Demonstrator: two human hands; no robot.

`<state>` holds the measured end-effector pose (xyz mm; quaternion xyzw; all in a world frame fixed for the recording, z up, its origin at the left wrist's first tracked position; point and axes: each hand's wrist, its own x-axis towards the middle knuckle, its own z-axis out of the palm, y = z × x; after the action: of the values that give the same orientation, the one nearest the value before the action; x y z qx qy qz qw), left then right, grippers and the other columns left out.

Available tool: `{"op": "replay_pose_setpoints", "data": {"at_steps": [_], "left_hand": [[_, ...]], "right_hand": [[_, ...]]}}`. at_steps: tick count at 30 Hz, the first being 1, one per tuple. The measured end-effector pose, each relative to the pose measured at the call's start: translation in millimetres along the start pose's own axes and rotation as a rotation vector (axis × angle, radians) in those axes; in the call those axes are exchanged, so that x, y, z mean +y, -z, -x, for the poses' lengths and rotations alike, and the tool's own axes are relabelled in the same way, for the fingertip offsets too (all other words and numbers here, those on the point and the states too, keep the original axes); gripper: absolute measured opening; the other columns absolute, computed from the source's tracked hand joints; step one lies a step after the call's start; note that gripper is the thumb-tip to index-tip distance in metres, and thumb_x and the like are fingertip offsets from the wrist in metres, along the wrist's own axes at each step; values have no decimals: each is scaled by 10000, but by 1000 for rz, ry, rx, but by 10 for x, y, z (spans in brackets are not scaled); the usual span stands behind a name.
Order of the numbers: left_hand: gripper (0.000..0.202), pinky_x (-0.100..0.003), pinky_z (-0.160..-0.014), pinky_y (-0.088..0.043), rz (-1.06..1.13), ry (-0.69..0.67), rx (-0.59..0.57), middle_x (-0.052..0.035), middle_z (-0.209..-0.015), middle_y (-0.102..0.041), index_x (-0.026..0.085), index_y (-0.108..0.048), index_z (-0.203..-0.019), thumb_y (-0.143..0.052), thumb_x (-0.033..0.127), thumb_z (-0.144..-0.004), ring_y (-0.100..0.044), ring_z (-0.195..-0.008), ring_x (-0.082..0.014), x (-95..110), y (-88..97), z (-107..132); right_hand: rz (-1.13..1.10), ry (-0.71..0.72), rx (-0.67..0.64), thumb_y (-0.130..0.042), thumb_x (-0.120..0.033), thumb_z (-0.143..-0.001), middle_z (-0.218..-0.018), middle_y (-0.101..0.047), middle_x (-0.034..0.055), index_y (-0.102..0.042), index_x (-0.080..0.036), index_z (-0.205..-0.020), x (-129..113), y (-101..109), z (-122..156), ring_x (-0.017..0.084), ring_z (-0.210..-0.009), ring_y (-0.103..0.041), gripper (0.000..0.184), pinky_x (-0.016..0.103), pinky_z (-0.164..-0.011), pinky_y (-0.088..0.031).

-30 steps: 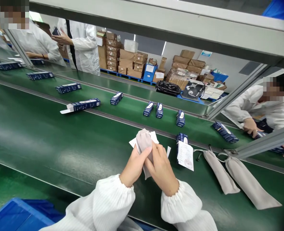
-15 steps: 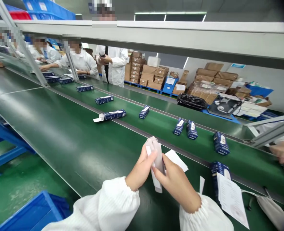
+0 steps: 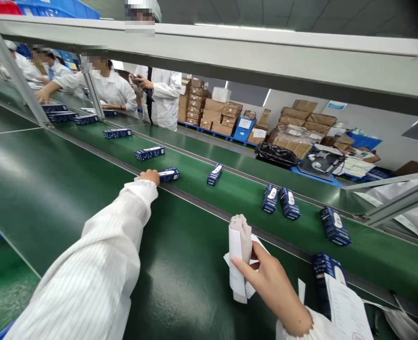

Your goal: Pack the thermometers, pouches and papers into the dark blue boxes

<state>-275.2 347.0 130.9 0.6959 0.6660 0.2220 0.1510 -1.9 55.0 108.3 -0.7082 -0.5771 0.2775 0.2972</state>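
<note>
Nearest, the right hand (image 3: 276,281) holds a pale grey pouch (image 3: 244,231), which stands roughly upright between the thumb on its left and the fingers on its right. White folded paper (image 3: 234,245) lies along the pouch's left side, directly under the thumb tip. The pouch looks soft, its top gathered into creases above the fingertips and its lower end poking out below them. More white paper (image 3: 260,242) shows behind it, beside the knuckles.

To the right of these fingers, a thin white slip (image 3: 301,289) lies on the green worktop (image 3: 173,288), and past it printed sheets (image 3: 348,309) lean against a dark blue box (image 3: 325,264). Another grey pouch (image 3: 403,314) lies farther right, partly out of view.

Farther out, the left hand (image 3: 150,176) is curled over the left end of a blue box (image 3: 169,174); that end is hidden, so I cannot tell how firmly its fingers close. The box sticks out to their right, a white shape on its upper face. Beyond both hands, more blue boxes (image 3: 290,204) lie on the green belt (image 3: 244,189), with people in white and stacked cartons (image 3: 217,111) behind.
</note>
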Motion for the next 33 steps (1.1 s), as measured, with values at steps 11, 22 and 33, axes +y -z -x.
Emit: {"op": "replay_pose_setpoints", "data": {"at_steps": [11,22,33], "left_hand": [[435,-446,-1134,-240,196,-787,-591,43,-1470,-390,309,-663,-1089,-360,124,-838,-217,-1413,-228,189,-358,1708],[773,-443,-969,-408,143,-214,-289,-208,-1352,-504,101,-356,-1393,-517,547,-783,-495,-1225,-365,300,-586,2608],[621,-373,-882,-492,1015,-173,-594,-84,-1306,-551,299,-301,-1410,-547,392,-848,-595,-1087,-245,974,-356,3214]], "right_hand": [[-238,-106,120,-583,-504,-779,-1088,-669,89,-563,-161,-1138,361,324,415,272,-949,-629,498,353,-769,-510],[-355,-118,189,-617,-512,-745,-1020,-687,97,-594,-170,-1064,598,316,872,288,-934,-639,469,411,-789,-522],[-574,-51,165,-631,-475,-768,-1093,-674,89,-581,-173,-1126,740,555,1147,282,-1022,-628,470,405,-869,-520]]}}
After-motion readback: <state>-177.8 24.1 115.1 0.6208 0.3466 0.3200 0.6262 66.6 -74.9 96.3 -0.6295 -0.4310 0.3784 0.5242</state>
